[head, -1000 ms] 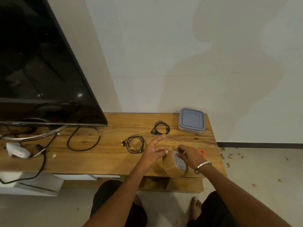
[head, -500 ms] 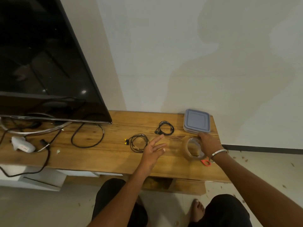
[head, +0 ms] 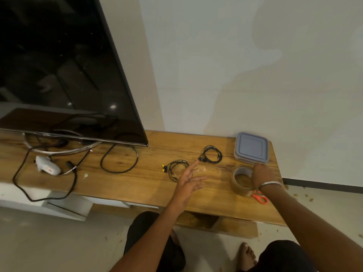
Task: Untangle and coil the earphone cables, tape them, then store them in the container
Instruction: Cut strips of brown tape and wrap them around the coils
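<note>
Wooden table (head: 137, 183): white device (head: 47, 166), red label unreadable.

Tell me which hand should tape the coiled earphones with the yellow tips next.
Left, probably. The left hand hovers open right beside the yellow-tipped earphones, with what looks like a clear tape strip at its fingertips. The right hand rests on the tape roll, farther away.

Right hand (head: 262, 174) rests on the tape roll (head: 242, 181) beside the lidded container (head: 251, 147); left hand (head: 189, 180) hovers, fingers spread.
</note>
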`<action>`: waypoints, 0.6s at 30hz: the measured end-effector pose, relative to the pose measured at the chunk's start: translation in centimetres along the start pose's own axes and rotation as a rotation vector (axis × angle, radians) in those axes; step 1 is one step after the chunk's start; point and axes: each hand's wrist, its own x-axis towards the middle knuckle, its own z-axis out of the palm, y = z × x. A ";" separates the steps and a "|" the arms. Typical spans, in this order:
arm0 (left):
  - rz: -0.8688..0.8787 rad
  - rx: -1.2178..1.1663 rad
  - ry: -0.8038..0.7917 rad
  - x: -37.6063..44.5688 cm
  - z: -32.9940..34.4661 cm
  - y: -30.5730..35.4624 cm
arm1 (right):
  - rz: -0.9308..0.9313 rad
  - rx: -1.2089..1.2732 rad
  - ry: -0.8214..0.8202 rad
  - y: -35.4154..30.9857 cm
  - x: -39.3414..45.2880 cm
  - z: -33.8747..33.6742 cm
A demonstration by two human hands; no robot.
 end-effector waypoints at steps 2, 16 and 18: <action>0.001 0.010 0.004 -0.1 0.1 0.0 | 0.022 0.018 0.089 -0.8 -0.6 -0.6; -0.007 0.089 0.025 -1.7 0.2 1.0 | -0.308 0.928 -0.087 -10.7 -6.9 0.2; -0.007 0.096 0.031 -1.7 -0.4 1.0 | -0.300 0.983 -0.092 -11.1 -7.3 0.1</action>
